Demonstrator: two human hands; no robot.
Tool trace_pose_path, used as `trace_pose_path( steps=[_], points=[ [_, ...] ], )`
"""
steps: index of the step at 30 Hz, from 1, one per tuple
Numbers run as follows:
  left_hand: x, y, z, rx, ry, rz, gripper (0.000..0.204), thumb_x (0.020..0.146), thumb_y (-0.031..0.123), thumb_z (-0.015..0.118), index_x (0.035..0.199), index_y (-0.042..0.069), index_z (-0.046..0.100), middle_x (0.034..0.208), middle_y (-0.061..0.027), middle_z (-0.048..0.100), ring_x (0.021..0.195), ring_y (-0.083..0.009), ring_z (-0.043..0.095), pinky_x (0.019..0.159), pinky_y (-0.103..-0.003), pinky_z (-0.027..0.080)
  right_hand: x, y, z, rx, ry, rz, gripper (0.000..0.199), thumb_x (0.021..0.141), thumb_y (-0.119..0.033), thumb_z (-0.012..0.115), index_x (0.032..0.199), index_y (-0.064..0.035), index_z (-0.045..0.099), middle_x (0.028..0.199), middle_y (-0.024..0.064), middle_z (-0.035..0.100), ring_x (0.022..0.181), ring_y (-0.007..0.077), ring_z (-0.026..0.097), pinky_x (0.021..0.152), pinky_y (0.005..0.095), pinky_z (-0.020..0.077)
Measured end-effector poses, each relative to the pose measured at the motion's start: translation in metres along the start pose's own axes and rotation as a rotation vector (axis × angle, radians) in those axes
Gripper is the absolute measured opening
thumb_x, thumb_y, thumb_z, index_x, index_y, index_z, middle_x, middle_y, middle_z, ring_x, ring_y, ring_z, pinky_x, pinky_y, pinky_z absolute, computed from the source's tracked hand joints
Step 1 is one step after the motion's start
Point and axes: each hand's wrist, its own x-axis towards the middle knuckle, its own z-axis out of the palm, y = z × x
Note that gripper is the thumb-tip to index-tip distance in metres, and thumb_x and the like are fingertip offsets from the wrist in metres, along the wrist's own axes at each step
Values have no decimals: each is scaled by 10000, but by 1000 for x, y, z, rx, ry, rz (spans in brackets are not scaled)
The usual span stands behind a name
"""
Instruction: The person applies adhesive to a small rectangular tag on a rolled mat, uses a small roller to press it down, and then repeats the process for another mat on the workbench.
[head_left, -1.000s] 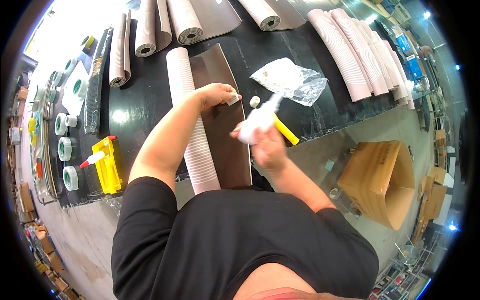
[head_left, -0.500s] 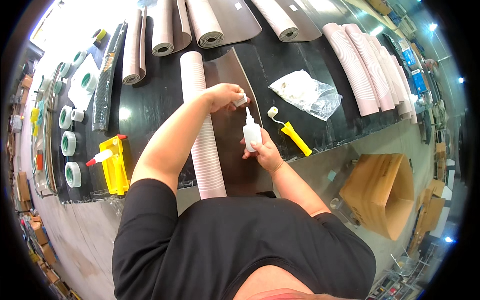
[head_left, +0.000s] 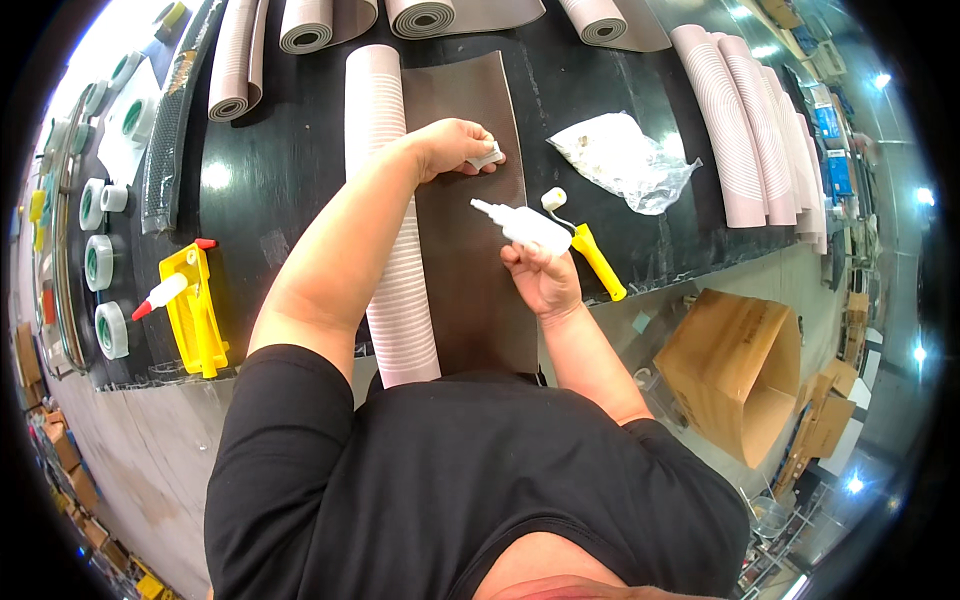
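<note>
A partly unrolled mat lies in front of me, its pale, striped roll [head_left: 405, 325] on the left and its brown side [head_left: 465, 270] spread flat on the right. Above that brown surface my left hand [head_left: 450, 150] pinches a small white piece [head_left: 486, 157], whose kind I cannot make out. My right hand [head_left: 548, 283] grips a white squeeze bottle [head_left: 535, 230] from below. The bottle is tilted, its thin nozzle pointing left and a little away from me, apart from both mat and left hand. Just right of it lies a small roller with a yellow handle [head_left: 600, 265].
A clear plastic bag [head_left: 630, 160] sits farther right on the black table [head_left: 280, 190]. More rolled mats [head_left: 735, 150] lie right and at the back. On the left are a yellow tray [head_left: 190, 325], a red-tipped bottle [head_left: 165, 293] and tape rolls [head_left: 99, 262]. A cardboard box [head_left: 725, 365] stands at lower right.
The bottle has gone from upright to tilted leftward, and my right hand has turned palm-up beneath it. My left hand, still pinching the white piece, is now farther from the nozzle. The view has shifted.
</note>
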Motion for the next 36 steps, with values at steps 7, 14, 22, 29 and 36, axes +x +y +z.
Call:
trace_pose_path(
  steps=[7, 14, 22, 29, 36],
  points=[
    [-6, -2, -2, -146, 52, -23, 207, 982, 169, 519, 1113, 25, 589, 1208, -112, 641, 1061, -168, 614, 892, -289, 492, 21, 5, -8, 146, 153, -51, 364, 795, -269, 723, 1089, -81, 619, 790, 2, 588, 688, 127, 512, 851, 389, 477],
    [-15, 10, -26, -76, 285, -60, 190, 977, 195, 526, 1063, 39, 595, 1120, -98, 666, 927, -143, 619, 836, -294, 504, 53, 2, 0, 45, 175, -39, 278, 794, -204, 687, 1043, -94, 627, 896, 45, 661, 778, 163, 604, 818, 387, 502],
    [7, 4, -4, -164, 170, -7, 183, 995, 181, 506, 1099, 43, 567, 1172, -107, 638, 1007, -172, 620, 860, -302, 519, 44, -5, -12, 177, 49, 23, 400, 772, -143, 700, 1150, -95, 577, 903, 6, 620, 718, 116, 555, 822, 367, 495],
    [10, -1, -7, -197, 121, 12, 152, 1009, 190, 488, 1065, 66, 557, 1198, -97, 628, 1040, -158, 609, 878, -295, 518, 56, -21, -21, 223, 68, 25, 394, 854, -297, 738, 1162, -119, 568, 1001, 17, 656, 790, 139, 587, 666, 316, 439],
    [8, -2, -8, -214, 118, 8, 143, 1007, 188, 497, 1057, 69, 558, 1207, -95, 625, 1039, -151, 611, 879, -293, 518, 68, -38, -20, -175, 53, -120, 314, 824, -165, 771, 1083, -84, 612, 957, 21, 649, 789, 121, 594, 582, 264, 396]
  ],
)
